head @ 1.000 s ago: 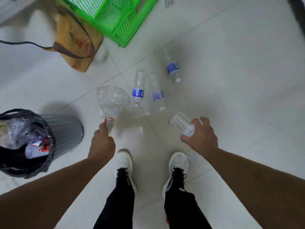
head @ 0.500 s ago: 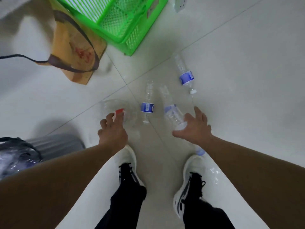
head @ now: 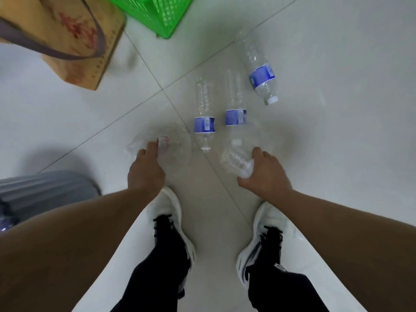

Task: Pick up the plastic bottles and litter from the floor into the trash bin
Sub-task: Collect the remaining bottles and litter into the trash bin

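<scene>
At nine o'clock, at the left edge, lies the ribbed grey side of the trash bin [head: 45,190]. At eleven o'clock sits a brown paper bag [head: 74,39] with a dark strap, and just right of it, at twelve, a green plastic crate [head: 162,12].

The left hand [head: 146,174] is closed around the neck of a large crumpled clear bottle [head: 177,145] with a red-and-white cap, low against the white tiled floor [head: 337,109]. Right of it, toward one o'clock, three blue-labelled bottles lie on the tiles: the first labelled bottle [head: 203,113], the second labelled bottle [head: 235,109] just beside it, and the far bottle [head: 258,68] near two o'clock, a little apart.

The right hand [head: 267,176] curls loosely around a small clear bottle [head: 236,162], thumb spread wide.
</scene>
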Motion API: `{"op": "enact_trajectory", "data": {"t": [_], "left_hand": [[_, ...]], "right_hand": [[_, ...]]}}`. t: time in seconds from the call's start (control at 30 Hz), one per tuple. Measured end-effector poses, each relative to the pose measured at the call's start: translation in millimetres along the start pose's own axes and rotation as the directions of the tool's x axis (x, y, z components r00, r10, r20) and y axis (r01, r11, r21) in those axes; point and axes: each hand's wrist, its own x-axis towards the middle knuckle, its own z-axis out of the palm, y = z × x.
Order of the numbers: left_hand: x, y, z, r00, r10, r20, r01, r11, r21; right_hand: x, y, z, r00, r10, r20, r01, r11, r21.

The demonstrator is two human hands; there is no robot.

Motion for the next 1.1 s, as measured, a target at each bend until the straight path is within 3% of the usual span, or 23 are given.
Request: {"op": "enact_trajectory", "data": {"t": [0.23,0.4,0.67,0.87,1.1], "left_hand": [[-85,20,-96,0.999,-0.037,0.004,0.037,0.997,-0.061],[-142,40,-153,0.992,-0.09,-0.085,0.078,0.988,-0.13],[-245,51,-225,0.964,-0.203,-0.174,0.129,0.923,-0.363],[-303,-2,-248,0.929,-0.304,-0.211,0.192,0.883,-0.427],[-359,-118,-257,0.879,-0.434,-0.197,0.296,0.821,-0.488]], "right_hand": [[-81,-38,-91,0.998,-0.067,0.022,0.068,0.996,-0.053],[-125,-79,-155,0.989,-0.149,0.013,0.15,0.985,-0.087],[-193,-147,-227,0.938,-0.343,0.048,0.346,0.928,-0.138],[-226,-196,-227,0.893,-0.446,0.06,0.449,0.87,-0.202],[-264,-260,-160,0.869,-0.477,0.135,0.496,0.835,-0.238]]}}
